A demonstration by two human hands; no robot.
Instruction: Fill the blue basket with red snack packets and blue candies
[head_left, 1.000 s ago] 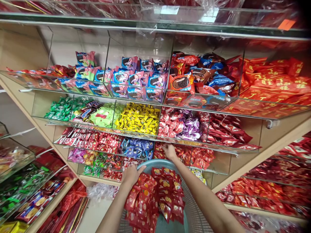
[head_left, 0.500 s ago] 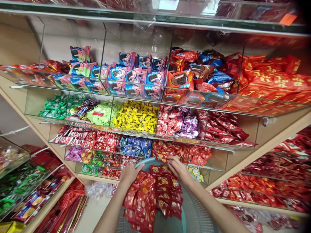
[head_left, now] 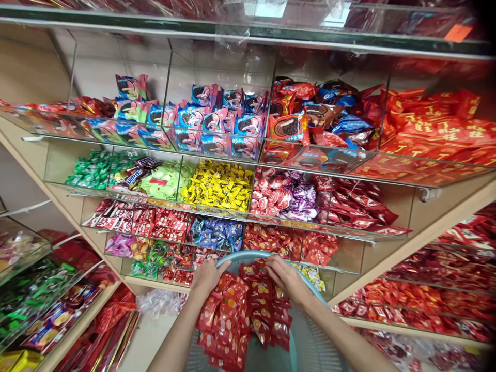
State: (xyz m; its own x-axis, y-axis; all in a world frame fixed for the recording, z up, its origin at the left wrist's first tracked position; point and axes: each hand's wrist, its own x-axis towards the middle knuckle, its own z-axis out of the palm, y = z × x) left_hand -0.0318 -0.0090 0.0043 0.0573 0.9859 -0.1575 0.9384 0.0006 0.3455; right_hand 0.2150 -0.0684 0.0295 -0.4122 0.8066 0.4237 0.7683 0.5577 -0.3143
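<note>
A round light-blue plastic basket (head_left: pixel 318 330) is in front of me at the bottom of the view. Red candy packets (head_left: pixel 225 320) with orange fruit prints lie in it, some in joined rows. My left hand (head_left: pixel 207 279) is closed on the basket's left rim, thumb along the edge. Inside the far rim, my right hand (head_left: pixel 287 276) has its bent fingers closed on the top of a red packet (head_left: pixel 258 268). Just beyond the basket, similar red packets (head_left: pixel 267 240) fill a low shelf compartment.
Clear-fronted shelves (head_left: pixel 217 209) rise ahead, split into compartments. They hold yellow candies (head_left: pixel 217 183), blue packets (head_left: pixel 217 232), cookie packs (head_left: pixel 201 121) and red bags (head_left: pixel 437 124). More stocked shelves stand at left and right. A clear plastic bag (head_left: pixel 158 302) lies on the floor.
My right hand has come down and toward me, from the low compartment's front over the rim into the basket, with a red packet at its fingertips. My left hand stays on the rim.
</note>
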